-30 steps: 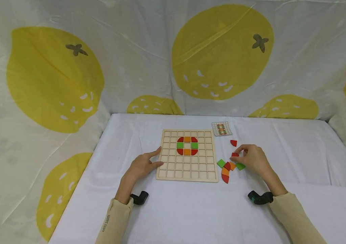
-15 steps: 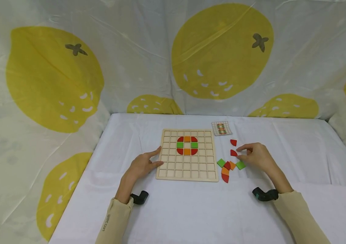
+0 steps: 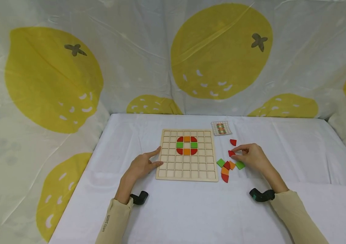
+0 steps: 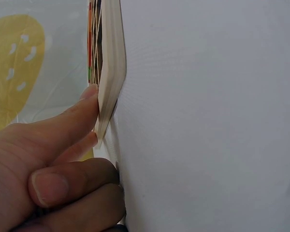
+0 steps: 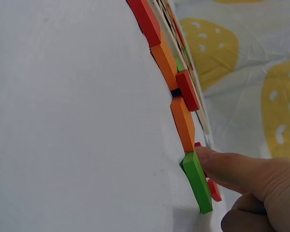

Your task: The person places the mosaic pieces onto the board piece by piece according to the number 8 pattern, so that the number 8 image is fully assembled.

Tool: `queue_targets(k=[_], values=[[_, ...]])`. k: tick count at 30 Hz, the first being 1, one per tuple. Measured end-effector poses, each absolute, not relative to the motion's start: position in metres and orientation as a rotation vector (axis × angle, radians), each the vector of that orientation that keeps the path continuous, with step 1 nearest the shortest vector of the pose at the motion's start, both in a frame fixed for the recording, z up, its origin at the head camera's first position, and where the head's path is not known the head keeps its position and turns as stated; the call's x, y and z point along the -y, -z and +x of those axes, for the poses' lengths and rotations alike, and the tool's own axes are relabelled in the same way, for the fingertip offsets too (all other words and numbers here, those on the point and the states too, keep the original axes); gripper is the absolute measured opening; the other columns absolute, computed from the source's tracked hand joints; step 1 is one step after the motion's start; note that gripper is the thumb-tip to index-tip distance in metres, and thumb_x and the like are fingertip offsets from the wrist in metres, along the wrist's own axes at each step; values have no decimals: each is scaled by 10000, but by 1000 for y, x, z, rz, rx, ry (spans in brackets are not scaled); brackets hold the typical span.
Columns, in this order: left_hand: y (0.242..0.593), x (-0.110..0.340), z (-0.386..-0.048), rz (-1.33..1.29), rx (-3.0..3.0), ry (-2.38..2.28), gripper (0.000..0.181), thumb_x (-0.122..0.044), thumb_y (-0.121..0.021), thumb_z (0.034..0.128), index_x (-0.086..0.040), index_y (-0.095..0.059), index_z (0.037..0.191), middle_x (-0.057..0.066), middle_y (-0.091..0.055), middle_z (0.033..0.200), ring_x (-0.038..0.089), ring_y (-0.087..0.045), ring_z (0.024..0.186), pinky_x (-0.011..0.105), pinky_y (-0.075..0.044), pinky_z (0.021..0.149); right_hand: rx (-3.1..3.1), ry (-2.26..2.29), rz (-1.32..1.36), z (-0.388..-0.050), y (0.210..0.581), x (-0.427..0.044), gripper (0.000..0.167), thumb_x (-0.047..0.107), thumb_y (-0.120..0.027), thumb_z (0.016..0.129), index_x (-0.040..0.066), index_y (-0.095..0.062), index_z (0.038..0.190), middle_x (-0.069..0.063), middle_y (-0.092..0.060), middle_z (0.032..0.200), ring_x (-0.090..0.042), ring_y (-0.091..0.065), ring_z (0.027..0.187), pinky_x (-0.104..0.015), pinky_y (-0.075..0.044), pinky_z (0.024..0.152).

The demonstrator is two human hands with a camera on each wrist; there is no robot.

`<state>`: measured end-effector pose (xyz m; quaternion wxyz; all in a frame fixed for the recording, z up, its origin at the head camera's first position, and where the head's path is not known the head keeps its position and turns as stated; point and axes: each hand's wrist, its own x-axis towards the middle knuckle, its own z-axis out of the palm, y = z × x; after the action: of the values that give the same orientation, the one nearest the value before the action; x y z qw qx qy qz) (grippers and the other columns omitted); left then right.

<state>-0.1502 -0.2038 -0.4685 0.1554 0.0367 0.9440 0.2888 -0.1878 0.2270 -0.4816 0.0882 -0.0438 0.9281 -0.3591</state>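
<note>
A pale sheet (image 3: 142, 51) printed with big yellow lemons (image 3: 218, 57), two bearing dark star-shaped marks (image 3: 258, 41) — fabric or plastic, the view is too soft to say — hangs behind and to the left of a creased white tablecloth (image 3: 197, 210).

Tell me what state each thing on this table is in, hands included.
Grid board: flat, partly filled
Eight ring tiles: set in the board's cells
Pattern card: printed side up beside the board
Far red piece: loose, untouched
Pinched red piece: lifted or not, unclear
Other loose tiles: bunched off the board
Left hand: touching the board's edge
Right hand: pinching that red piece
</note>
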Motion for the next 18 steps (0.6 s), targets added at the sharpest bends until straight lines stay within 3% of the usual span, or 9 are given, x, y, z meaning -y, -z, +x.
queue_targets(k=[8, 15, 18], values=[[469, 203, -151, 105, -2697, -842, 711, -403, -698, 984, -229, -390, 1601, 55, -637, 669, 134, -443, 617, 291, -372, 610, -2740, 1172, -222, -185, 481, -211, 342, 256, -853, 868, 30, -790, 1117, 22, -339, 570, -145, -341, 529, -273, -262, 517], [470, 205, -152, 89, -2698, -840, 711, -409, -700, 981, -246, -391, 1601, 64, -694, 746, 145, -491, 649, 297, -392, 630, -2705, 1264, -311, -176, 478, -165, 297, 252, -874, 844, 62, -808, 1062, 44, -320, 551, -112, -310, 474, -234, -212, 478], [470, 204, -153, 84, -2689, -846, 716, -408, -702, 981, -253, -385, 1603, 55, -658, 698, 139, -470, 631, 296, -386, 618, -2685, 1283, -330, -172, 477, -148, 295, 255, -871, 848, 61, -806, 1061, 46, -311, 561, -102, -281, 489, -227, -201, 483]])
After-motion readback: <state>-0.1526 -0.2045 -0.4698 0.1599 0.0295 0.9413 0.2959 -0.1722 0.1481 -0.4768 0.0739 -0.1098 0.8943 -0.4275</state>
